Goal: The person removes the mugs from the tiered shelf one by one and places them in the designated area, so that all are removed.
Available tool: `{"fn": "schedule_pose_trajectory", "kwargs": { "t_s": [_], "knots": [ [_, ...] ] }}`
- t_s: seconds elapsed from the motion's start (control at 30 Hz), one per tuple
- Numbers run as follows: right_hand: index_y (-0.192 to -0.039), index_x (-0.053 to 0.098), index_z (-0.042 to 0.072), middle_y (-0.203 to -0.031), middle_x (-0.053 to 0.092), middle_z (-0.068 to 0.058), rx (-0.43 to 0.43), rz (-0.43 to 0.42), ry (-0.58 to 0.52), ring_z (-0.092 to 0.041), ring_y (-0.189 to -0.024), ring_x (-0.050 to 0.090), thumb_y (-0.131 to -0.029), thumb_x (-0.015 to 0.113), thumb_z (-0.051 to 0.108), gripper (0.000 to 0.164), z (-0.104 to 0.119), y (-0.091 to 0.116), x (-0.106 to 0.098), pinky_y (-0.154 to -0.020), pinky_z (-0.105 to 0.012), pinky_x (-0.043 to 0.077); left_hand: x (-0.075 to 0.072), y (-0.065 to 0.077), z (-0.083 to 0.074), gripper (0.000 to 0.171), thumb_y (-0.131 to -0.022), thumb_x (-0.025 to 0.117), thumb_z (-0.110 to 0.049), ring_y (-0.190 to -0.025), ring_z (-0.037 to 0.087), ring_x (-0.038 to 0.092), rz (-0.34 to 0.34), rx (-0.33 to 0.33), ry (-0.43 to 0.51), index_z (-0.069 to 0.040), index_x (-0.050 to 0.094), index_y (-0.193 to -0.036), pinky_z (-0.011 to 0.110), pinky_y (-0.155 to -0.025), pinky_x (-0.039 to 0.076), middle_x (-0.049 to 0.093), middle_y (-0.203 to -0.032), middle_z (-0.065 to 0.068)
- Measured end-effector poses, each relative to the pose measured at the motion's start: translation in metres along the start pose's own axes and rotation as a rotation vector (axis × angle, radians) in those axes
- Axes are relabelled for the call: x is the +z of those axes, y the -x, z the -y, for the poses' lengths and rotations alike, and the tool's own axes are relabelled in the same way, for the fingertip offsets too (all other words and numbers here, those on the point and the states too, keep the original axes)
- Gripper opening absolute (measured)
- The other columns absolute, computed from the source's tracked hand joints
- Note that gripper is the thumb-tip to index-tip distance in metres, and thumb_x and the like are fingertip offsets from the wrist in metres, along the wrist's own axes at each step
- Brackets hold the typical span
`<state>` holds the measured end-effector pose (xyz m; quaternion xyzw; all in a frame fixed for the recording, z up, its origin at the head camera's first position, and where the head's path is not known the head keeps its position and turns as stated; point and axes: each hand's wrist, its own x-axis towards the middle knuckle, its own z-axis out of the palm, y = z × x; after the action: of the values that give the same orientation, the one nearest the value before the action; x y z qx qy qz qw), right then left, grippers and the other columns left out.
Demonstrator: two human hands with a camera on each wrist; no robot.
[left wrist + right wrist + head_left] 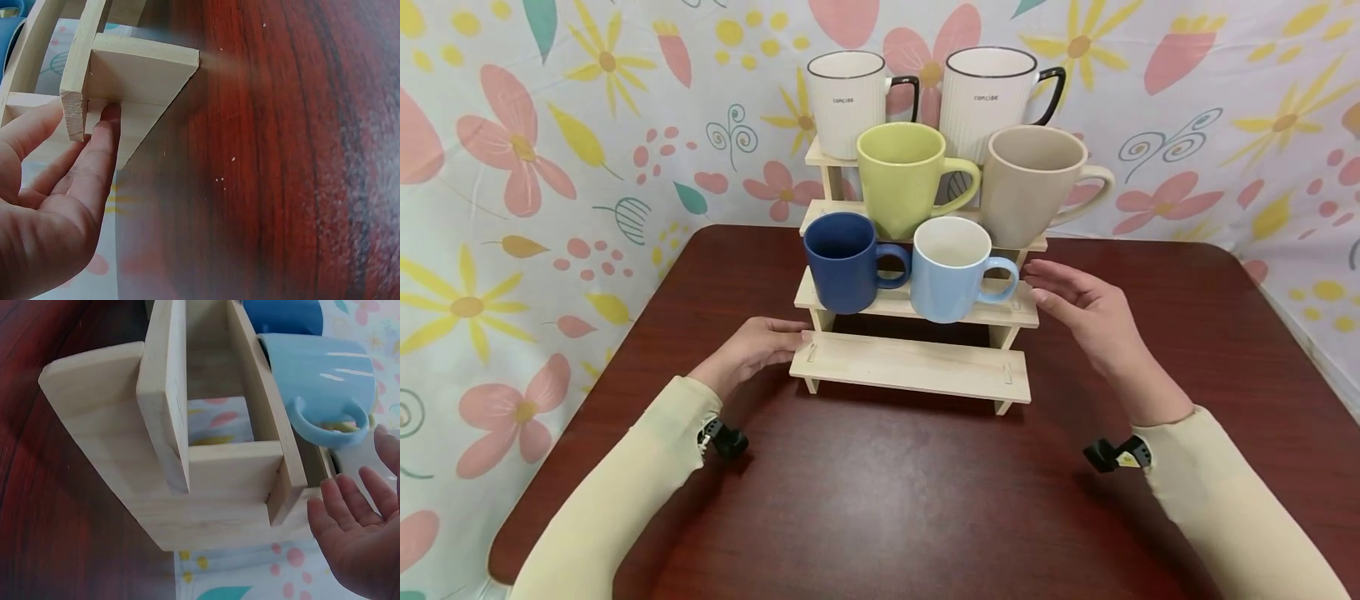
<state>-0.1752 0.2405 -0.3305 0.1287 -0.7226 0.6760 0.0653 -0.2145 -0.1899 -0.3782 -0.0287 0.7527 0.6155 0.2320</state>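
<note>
A stepped wooden shelf rack [917, 367] stands on the table with mugs on its upper steps. My left hand [758, 346] pinches the left end of its lowest step, thumb on top and fingers [103, 156] underneath. Beside the right end of the second step is my right hand [1086, 312], fingers spread and holding nothing. Nearest to it are the light blue mug [943, 283] and its handle [331, 428]. A dark blue mug [842, 267] stands left of that one. Above them sit a green mug [898, 183] and a beige mug [1026, 187].
Two white mugs with dark rims, the left one [847, 108] and the right one [981, 104], stand on the top step. Dark red-brown table surface [887, 492] spreads in front of the rack. A flower-patterned cloth [625, 125] hangs behind.
</note>
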Motion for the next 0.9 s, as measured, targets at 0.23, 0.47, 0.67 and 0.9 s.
{"fn": "schedule_pose_trajectory", "kwargs": {
  "t_s": [0.23,0.47,0.67,0.9],
  "knots": [
    [-0.133,0.067,0.011,-0.106,0.077,0.019,0.022,0.007,0.007,0.008,-0.099,0.070,-0.097,0.068,0.004,0.036,-0.001,-0.003,0.009,-0.084,-0.006,0.054,0.002,-0.002,0.003,0.054,-0.098,0.063,-0.004,-0.080,0.000,0.068,0.001,-0.011,0.028,0.017,0.044,-0.144,0.016,-0.076,0.060,0.072,-0.105,0.003],
    [-0.123,0.072,0.021,-0.105,0.077,0.016,0.012,0.005,-0.040,0.006,-0.097,0.071,-0.096,0.069,0.001,0.034,-0.002,-0.007,0.014,-0.083,-0.007,0.054,0.001,-0.004,0.004,0.054,-0.098,0.062,-0.002,-0.077,0.002,0.068,-0.008,-0.029,0.061,0.019,0.043,-0.144,0.017,-0.072,0.060,0.071,-0.089,-0.005],
    [-0.114,0.073,0.030,-0.099,0.078,0.016,0.016,0.006,-0.034,0.006,-0.093,0.070,-0.096,0.068,-0.001,0.037,-0.001,-0.011,0.019,-0.079,-0.007,0.054,0.001,-0.005,0.004,0.055,-0.099,0.062,-0.003,-0.076,0.002,0.069,-0.009,-0.048,0.081,0.018,0.042,-0.146,0.018,-0.072,0.061,0.071,-0.087,-0.005],
    [-0.108,0.073,0.034,-0.096,0.077,0.019,0.018,0.003,0.027,0.008,-0.091,0.068,-0.097,0.068,0.002,0.034,0.000,-0.015,0.024,-0.078,-0.007,0.052,0.001,-0.006,0.005,0.054,-0.100,0.061,-0.002,-0.076,0.002,0.069,-0.009,-0.065,0.070,0.016,0.042,-0.146,0.018,-0.070,0.061,0.069,-0.087,-0.005]
  ]
}}
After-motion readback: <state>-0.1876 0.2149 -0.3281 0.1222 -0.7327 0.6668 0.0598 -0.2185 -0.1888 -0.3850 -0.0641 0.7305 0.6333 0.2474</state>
